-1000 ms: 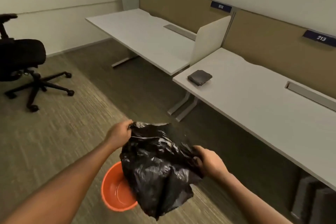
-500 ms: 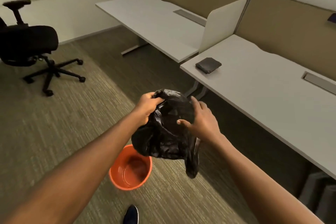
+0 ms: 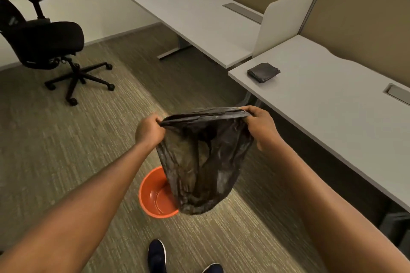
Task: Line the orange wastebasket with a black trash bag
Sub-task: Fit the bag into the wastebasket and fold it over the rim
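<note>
A black trash bag (image 3: 204, 162) hangs in the air in front of me, its mouth stretched wide between both hands. My left hand (image 3: 149, 132) grips the left end of the bag's rim. My right hand (image 3: 260, 127) grips the right end. Below on the carpet stands the orange wastebasket (image 3: 153, 195), upright and with nothing inside. The bag's bottom hangs in front of the basket's right side and hides that part of it. Bag and basket look apart.
A white desk (image 3: 332, 104) runs along the right, with a folded stack of black bags (image 3: 263, 72) near its corner. A second desk (image 3: 199, 20) lies behind it. A black office chair (image 3: 44, 46) stands at left. My shoes (image 3: 157, 255) are just behind the basket.
The bag was bunched up between my hands. My hands have moved apart and pulled its mouth wide, and the bag now hangs full length over the basket.
</note>
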Action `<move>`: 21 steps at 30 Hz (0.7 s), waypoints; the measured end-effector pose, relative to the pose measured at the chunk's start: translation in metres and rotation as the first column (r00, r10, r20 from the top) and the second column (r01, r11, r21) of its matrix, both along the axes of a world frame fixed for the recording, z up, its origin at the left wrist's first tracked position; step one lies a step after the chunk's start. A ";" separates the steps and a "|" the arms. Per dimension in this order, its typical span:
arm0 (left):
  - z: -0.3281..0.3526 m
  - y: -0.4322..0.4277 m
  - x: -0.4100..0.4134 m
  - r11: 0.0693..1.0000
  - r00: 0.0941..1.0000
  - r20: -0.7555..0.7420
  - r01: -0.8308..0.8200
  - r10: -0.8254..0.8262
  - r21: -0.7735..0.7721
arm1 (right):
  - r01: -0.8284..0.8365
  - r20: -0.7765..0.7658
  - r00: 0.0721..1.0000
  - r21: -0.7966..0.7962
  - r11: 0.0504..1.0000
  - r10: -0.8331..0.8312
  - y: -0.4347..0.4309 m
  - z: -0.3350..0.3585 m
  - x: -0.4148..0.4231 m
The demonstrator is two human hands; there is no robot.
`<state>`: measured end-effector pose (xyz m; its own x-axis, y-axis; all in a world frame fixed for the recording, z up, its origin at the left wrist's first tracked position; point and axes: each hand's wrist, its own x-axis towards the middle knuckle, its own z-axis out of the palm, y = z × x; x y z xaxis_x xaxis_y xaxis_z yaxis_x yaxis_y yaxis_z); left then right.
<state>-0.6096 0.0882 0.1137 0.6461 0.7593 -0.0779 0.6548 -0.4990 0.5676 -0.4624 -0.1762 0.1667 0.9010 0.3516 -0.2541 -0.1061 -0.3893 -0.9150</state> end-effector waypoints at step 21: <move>0.001 0.045 -0.048 0.967 0.955 0.182 0.249 -0.235 -0.058 | -0.213 0.315 0.749 -0.719 0.662 0.582 0.090 -0.053 -0.095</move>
